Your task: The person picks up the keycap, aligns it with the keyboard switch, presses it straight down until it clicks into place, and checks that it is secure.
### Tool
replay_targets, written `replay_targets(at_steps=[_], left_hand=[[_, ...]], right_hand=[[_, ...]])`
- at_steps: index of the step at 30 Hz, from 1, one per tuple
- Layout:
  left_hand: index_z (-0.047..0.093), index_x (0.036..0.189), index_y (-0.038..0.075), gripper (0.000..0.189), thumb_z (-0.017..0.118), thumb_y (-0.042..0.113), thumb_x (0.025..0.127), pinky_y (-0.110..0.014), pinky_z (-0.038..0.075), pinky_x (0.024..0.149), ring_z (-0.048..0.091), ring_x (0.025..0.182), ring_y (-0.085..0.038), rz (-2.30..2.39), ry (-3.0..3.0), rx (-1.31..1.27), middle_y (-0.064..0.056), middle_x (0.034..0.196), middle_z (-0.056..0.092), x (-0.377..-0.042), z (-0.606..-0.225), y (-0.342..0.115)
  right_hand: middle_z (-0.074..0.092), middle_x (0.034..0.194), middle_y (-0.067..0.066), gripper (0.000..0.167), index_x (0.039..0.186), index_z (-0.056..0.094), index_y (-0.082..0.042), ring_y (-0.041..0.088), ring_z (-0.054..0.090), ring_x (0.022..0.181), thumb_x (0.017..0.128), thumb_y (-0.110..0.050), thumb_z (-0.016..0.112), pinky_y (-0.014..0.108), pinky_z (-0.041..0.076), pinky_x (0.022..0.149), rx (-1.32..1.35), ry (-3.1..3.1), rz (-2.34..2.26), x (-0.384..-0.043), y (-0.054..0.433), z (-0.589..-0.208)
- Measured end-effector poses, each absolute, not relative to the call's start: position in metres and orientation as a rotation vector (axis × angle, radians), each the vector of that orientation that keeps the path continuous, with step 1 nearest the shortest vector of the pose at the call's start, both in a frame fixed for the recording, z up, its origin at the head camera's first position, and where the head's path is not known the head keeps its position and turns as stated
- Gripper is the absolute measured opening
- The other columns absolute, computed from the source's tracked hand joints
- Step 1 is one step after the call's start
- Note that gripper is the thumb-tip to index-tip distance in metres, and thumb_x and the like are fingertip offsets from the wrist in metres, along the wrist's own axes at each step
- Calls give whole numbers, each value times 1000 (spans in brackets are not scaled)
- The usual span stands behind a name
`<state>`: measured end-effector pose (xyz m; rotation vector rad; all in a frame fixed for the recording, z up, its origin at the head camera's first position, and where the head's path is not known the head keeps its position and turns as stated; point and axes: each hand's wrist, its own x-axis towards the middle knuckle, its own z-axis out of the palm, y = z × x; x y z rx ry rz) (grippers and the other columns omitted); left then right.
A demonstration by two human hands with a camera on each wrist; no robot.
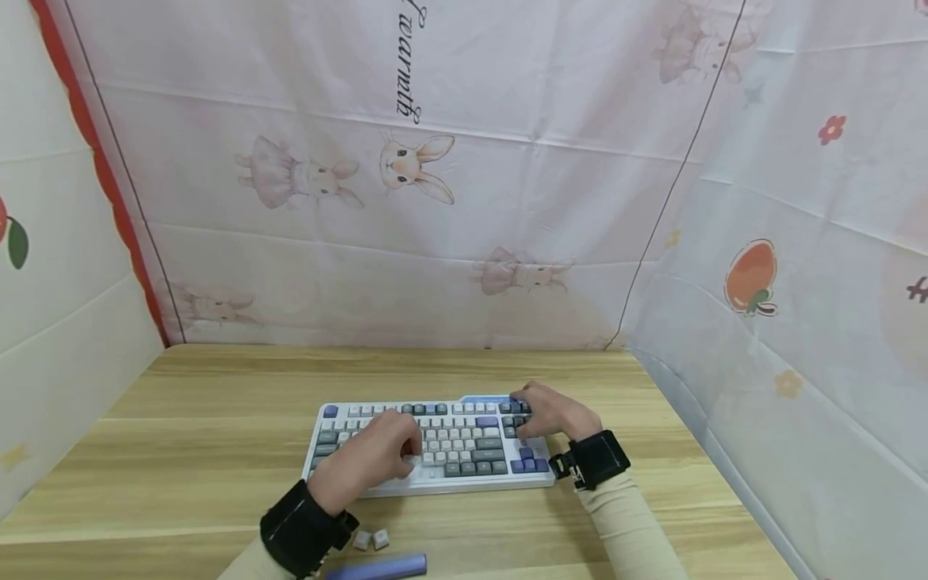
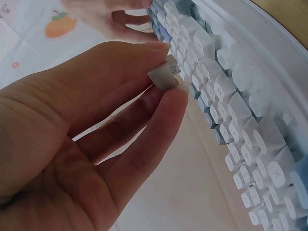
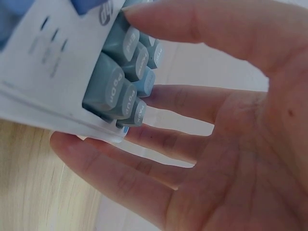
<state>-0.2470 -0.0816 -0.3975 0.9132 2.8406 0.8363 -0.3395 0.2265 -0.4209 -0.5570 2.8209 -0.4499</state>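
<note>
A white keyboard (image 1: 453, 439) with white, grey and purple keycaps lies on the table. My left hand (image 1: 371, 455) is over its left front part, pinching a small pale keycap (image 2: 162, 77) between thumb and fingertip. In the left wrist view, a bare strip (image 2: 252, 79) without caps runs along the keyboard's front rows. At the keyboard's far right corner, my right hand (image 1: 553, 412) rests with fingers extended along the edge. Its thumb touches the End key (image 3: 126, 41), close to the PgDn key (image 3: 103, 84). Two loose keycaps (image 1: 380, 539) lie in front of the keyboard.
A long purple bar-shaped keycap (image 1: 377, 569) lies near the table's front edge. The wooden table (image 1: 181, 435) meets a printed cloth backdrop (image 1: 406, 282) at the back, with cloth panels on both sides.
</note>
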Motion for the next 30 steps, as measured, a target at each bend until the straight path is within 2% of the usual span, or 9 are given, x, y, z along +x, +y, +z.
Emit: replay_targets(at_steps=[7,17,23,25,30], left_hand=[[78,87,8,20,73,-11,83,-27,44,64,50,70,-12,829,2833,936,-7,87,72,-249,-398,-81],[79,89,5,17,76,-11,82,-27,50,66,61,77,-16,811,2868,949,-6,90,73,-250,-399,-81],[80,89,4,18,77,-11,80,-29,53,68,63,79,-16,799,2895,948,-6,89,74,-251,-401,-80],[80,89,5,19,77,-12,80,-29,53,69,61,78,-14,797,2903,949,-5,89,74,-252,-401,-80],[80,86,6,21,75,-13,80,-26,45,66,50,71,-12,793,2912,967,-4,86,73,-254,-401,-79]], right_hand=[[55,141,21,76,148,51,2,33,57,126,82,-17,83,54,48,110,-562,2816,-452,-338,227,-423],[56,139,20,75,147,52,2,32,57,122,82,-16,83,53,49,109,-557,2824,-459,-337,225,-422],[55,140,21,76,148,52,2,32,57,124,82,-17,83,54,49,109,-544,2822,-456,-338,226,-423],[55,141,21,76,148,52,1,32,57,124,82,-17,83,54,49,109,-540,2822,-449,-338,227,-423],[55,140,20,76,148,52,1,32,57,123,81,-16,84,53,49,109,-536,2824,-446,-338,227,-422]])
